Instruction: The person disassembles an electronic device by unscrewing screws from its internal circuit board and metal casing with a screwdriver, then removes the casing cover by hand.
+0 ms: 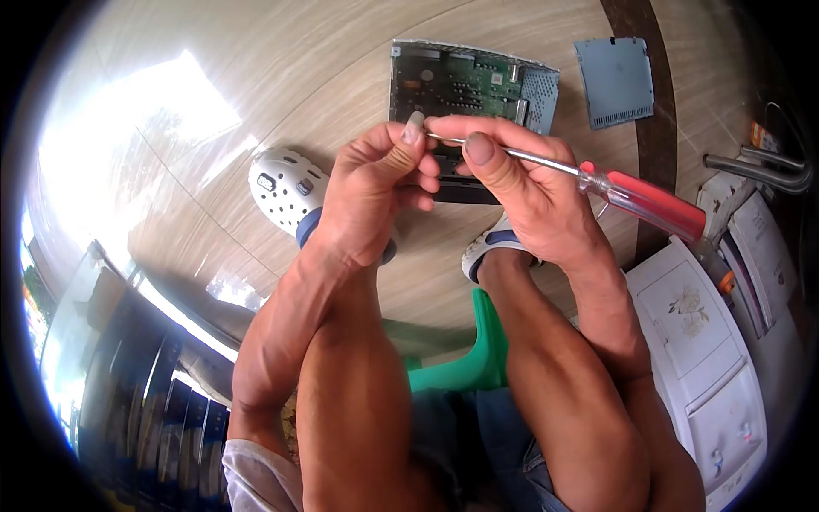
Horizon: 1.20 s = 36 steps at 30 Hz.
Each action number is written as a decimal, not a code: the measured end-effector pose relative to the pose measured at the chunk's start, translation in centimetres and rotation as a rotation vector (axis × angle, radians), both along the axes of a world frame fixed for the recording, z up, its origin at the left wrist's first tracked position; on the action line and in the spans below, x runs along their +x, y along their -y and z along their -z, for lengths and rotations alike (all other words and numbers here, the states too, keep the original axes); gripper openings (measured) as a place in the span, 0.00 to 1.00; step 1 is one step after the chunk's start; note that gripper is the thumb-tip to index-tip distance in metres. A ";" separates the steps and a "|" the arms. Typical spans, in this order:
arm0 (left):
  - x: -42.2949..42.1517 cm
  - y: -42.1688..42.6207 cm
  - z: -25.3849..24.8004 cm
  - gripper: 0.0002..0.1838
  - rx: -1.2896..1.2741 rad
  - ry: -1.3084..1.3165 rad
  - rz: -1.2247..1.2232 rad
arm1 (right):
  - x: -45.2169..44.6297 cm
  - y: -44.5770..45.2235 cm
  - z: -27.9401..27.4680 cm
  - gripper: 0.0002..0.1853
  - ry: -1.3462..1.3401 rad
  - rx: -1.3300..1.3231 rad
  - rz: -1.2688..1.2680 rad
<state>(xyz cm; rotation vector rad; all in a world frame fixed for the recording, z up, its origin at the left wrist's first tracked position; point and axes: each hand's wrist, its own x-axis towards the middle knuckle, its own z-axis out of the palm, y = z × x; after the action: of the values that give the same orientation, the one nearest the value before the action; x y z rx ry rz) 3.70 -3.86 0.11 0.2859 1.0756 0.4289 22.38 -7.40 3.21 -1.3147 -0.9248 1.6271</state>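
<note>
My right hand (533, 183) is wrapped round the shaft of a screwdriver (644, 198) with a clear and red handle, which points right. Its tip meets the fingertips of my left hand (380, 175), pinched at the screwdriver's end; anything small between them is too tiny to make out. Beyond both hands, an opened metal device (537, 94) with a green circuit board (486, 81) lies on the floor, its near part partly hidden by my hands.
A grey metal cover (616, 81) lies on the floor at the upper right. White clogs (286, 192) are on my feet. A green stool (482, 346) is under me. White drawers (695, 328) stand at the right, near bent metal tubes (772, 171).
</note>
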 end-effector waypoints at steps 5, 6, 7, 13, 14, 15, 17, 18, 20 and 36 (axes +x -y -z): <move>-0.1 0.2 0.1 0.13 0.000 -0.006 -0.002 | 0.2 -0.2 -0.3 0.20 0.029 -0.007 -0.031; -0.1 0.2 0.1 0.13 -0.002 -0.009 0.007 | 0.3 -0.3 -0.4 0.20 0.056 -0.013 -0.053; 0.0 0.1 -0.1 0.12 -0.005 -0.012 0.016 | 0.1 -0.2 -0.2 0.19 0.054 0.007 -0.032; 0.4 -0.2 -0.4 0.13 0.002 -0.040 0.037 | -0.8 0.1 0.5 0.17 0.061 0.067 0.054; 0.4 -0.2 -0.4 0.13 0.005 -0.045 0.036 | -1.1 0.1 0.6 0.16 0.064 0.075 0.063; 0.5 -0.2 -0.3 0.13 0.007 -0.050 0.036 | -1.2 0.1 0.7 0.16 0.067 0.085 0.073; 0.5 -0.2 -0.2 0.14 0.011 -0.061 0.036 | -1.1 -0.1 0.7 0.17 0.108 0.050 0.061; 0.5 -0.2 -0.2 0.14 -0.001 -0.078 0.047 | -1.0 -0.2 0.8 0.17 0.129 0.033 0.054; 0.5 -0.2 -0.3 0.14 -0.021 -0.110 0.069 | -0.9 -0.6 1.3 0.18 0.191 0.021 0.076; -1.6 0.1 -1.3 0.10 0.166 -0.183 0.428 | -2.6 -4.6 11.0 0.22 0.291 -0.120 0.076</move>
<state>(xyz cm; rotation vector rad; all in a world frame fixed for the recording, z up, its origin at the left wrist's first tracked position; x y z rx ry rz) 2.14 -3.95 1.43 0.6980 1.1224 0.1070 19.81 -2.84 -7.83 -1.6817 -0.9449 1.4761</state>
